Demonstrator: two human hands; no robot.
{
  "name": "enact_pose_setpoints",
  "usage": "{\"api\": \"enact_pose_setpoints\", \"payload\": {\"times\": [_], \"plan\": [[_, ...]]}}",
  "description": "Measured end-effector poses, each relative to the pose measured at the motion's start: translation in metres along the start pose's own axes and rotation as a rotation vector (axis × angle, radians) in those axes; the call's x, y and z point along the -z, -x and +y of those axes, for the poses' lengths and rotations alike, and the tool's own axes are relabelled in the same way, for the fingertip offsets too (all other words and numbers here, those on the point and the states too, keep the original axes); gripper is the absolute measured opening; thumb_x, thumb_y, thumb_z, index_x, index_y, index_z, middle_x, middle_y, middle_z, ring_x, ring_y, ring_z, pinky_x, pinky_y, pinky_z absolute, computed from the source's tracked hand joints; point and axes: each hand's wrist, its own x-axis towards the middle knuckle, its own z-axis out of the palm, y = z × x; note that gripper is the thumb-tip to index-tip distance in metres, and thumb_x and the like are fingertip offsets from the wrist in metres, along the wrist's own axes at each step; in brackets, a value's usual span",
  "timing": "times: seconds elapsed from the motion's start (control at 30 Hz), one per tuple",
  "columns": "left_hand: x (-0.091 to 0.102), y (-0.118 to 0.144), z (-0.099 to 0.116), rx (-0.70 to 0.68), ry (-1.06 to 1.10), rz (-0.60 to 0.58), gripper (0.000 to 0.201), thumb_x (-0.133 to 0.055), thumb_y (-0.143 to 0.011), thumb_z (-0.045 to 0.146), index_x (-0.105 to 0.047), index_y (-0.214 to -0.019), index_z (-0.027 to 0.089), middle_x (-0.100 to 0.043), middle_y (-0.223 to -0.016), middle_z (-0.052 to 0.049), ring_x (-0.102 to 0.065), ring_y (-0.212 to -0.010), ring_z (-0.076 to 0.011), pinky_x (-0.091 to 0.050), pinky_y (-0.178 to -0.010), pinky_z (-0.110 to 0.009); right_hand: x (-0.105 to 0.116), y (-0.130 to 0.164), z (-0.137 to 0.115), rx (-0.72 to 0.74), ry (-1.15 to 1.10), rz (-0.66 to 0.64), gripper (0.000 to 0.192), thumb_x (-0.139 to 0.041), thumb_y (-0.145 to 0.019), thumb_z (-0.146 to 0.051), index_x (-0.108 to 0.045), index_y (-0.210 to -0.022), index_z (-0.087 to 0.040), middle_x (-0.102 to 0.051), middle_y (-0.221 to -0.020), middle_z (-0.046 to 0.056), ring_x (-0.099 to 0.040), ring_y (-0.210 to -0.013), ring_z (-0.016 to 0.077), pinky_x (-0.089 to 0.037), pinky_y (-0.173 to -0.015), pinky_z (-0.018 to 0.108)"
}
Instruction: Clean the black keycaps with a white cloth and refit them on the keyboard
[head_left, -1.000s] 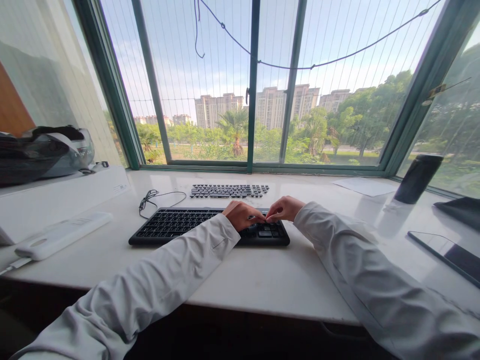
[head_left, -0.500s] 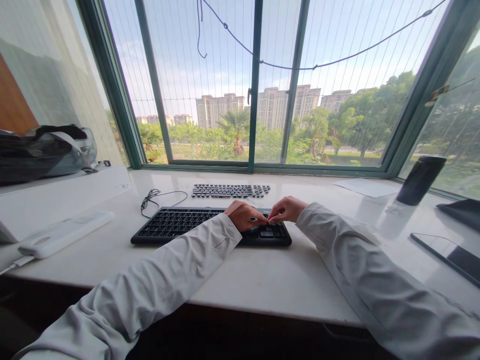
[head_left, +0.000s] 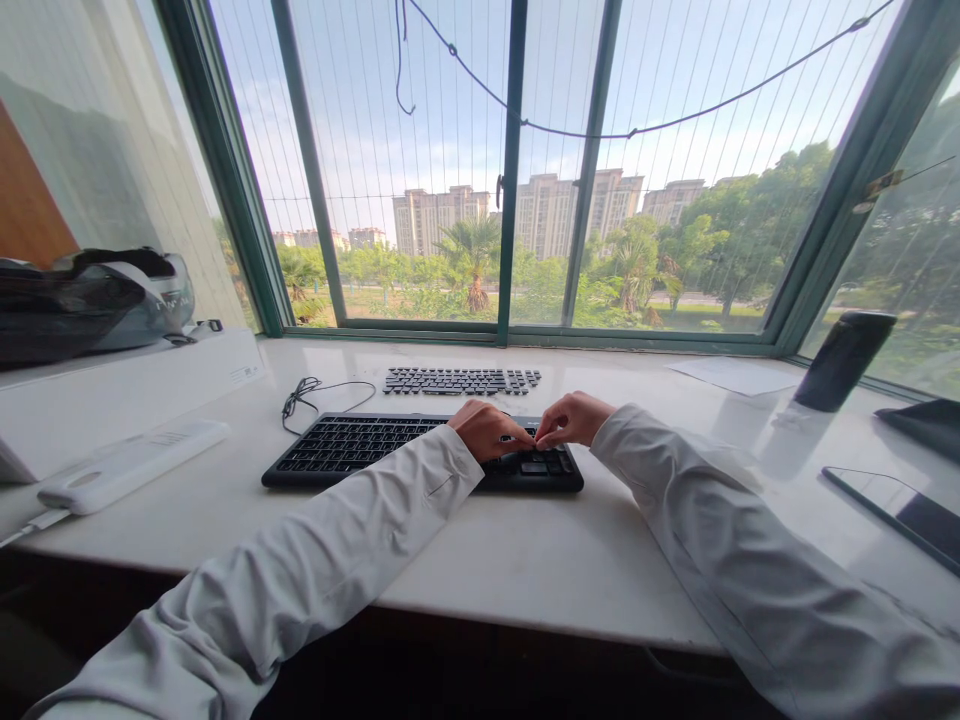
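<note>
Over keyboard (head_left: 352, 447), fingers (head_left: 525, 437) stay pinched.

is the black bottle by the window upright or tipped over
Upright: the black bottle stands on its base on the white sill, leaning only from lens distortion.

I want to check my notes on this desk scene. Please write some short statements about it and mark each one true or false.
1. Both hands, left and right, are over the keyboard's right end. True.
2. A row of loose keycaps lies behind the keyboard. True.
3. The dark bottle stands at the left. False: it stands at the right.
4. The phone lies on the keyboard. False: it lies on the desk, far right.
</note>
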Motion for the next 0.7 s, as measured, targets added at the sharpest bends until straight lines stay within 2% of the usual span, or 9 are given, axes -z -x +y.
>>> {"api": "enact_pose_setpoints", "payload": {"times": [0.23,0.4,0.7], "plan": [[0.000,0.002,-0.001,-0.033,-0.032,0.016,0.028,-0.046,-0.084,0.045,-0.069,-0.097,0.036,-0.072,-0.076,0.002,-0.064,-0.066,-0.0101,-0.040,-0.057,-0.017,0.000,0.001,-0.003,0.003,0.003,-0.002,0.034,-0.068,-0.062,-0.049,-0.075,-0.080,-0.021,-0.068,-0.064,0.001,-0.054,-0.060,0.0105,-0.036,-0.055,0.021],[0.008,0.003,0.003,-0.069,-0.052,0.014,0.029,-0.051,-0.077,0.035,-0.068,-0.100,0.034,-0.072,-0.073,0.001,-0.063,-0.064,-0.0111,-0.041,-0.056,-0.018,0.000,0.001,-0.001,-0.007,-0.111,-0.081,0.037,-0.065,-0.066,-0.050,-0.074,-0.082,-0.018,-0.069,-0.066,0.002,-0.057,-0.060,0.0108,-0.038,-0.056,0.019],[0.018,0.001,0.016,-0.030,-0.135,-0.015,0.032,-0.052,-0.069,0.034,-0.069,-0.097,0.037,-0.070,-0.064,0.000,-0.061,-0.058,-0.0141,-0.035,-0.050,-0.022,0.000,0.000,-0.007,0.028,0.026,0.007,0.030,-0.068,-0.064,-0.045,-0.075,-0.076,-0.018,-0.065,-0.060,0.001,-0.049,-0.057,0.0090,-0.033,-0.053,0.020]]}}
